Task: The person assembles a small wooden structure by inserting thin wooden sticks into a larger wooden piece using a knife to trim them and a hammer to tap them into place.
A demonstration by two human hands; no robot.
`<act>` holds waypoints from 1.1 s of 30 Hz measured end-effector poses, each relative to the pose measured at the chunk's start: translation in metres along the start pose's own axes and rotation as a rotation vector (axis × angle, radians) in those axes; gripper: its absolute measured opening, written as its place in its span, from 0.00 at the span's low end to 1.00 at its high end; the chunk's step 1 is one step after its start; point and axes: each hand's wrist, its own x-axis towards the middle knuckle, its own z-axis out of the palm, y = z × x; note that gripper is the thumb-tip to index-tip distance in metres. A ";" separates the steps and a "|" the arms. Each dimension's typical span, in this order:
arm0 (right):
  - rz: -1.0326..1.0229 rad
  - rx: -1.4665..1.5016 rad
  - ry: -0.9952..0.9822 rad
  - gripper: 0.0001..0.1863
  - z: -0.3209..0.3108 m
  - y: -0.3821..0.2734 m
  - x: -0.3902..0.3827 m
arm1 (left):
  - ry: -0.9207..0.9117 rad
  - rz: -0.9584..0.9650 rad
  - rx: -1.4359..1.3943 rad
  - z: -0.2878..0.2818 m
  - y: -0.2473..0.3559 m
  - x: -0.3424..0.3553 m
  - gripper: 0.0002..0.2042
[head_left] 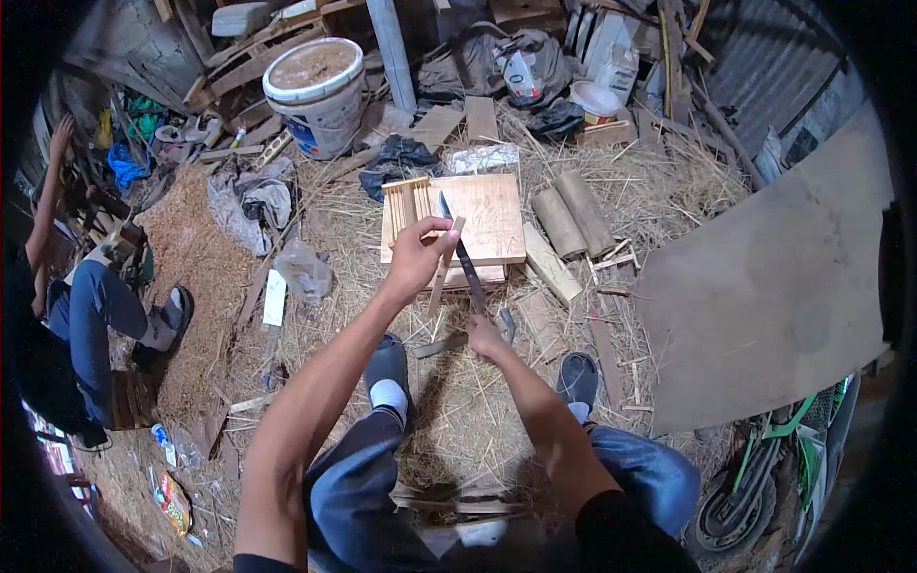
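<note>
My left hand [417, 260] pinches a thin, pale strip of bamboo or wood [438, 284], which slants down toward me. In my right hand [486, 338] is a long knife [466, 263] with a narrow dark blade pointing away from me. The blade lies alongside the strip; whether they touch I cannot tell. Beyond both hands stands a low wooden block with a flat pale top [492, 215]. Several thin sticks [423, 196] lie side by side on its left part. A dark bar-like piece [440, 347] rests on the straw by my right hand.
Two bamboo lengths [559, 222] and wood offcuts lie right of the block. A white bucket of sawdust [312, 81] stands behind. At right rises a large brown sheet [764, 286] beside a green-framed bike [755, 468]. Another person [86, 315] sits at left near a sawdust heap [191, 258].
</note>
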 end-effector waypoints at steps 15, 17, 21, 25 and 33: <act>0.159 -0.074 0.122 0.12 -0.027 0.080 0.015 | -0.052 0.153 0.132 0.012 0.053 0.041 0.11; 0.212 0.109 -0.027 0.10 -0.068 0.087 0.019 | -0.019 0.187 0.183 0.013 0.065 0.048 0.09; 0.250 0.332 0.148 0.07 -0.160 0.011 -0.009 | 0.062 0.276 0.142 0.015 0.069 0.054 0.08; 0.032 0.692 0.295 0.11 -0.227 -0.094 -0.064 | 0.056 0.259 0.194 0.013 0.063 0.052 0.08; -0.530 0.380 0.511 0.13 -0.204 -0.169 -0.075 | -0.008 0.202 -0.068 0.015 0.020 0.066 0.07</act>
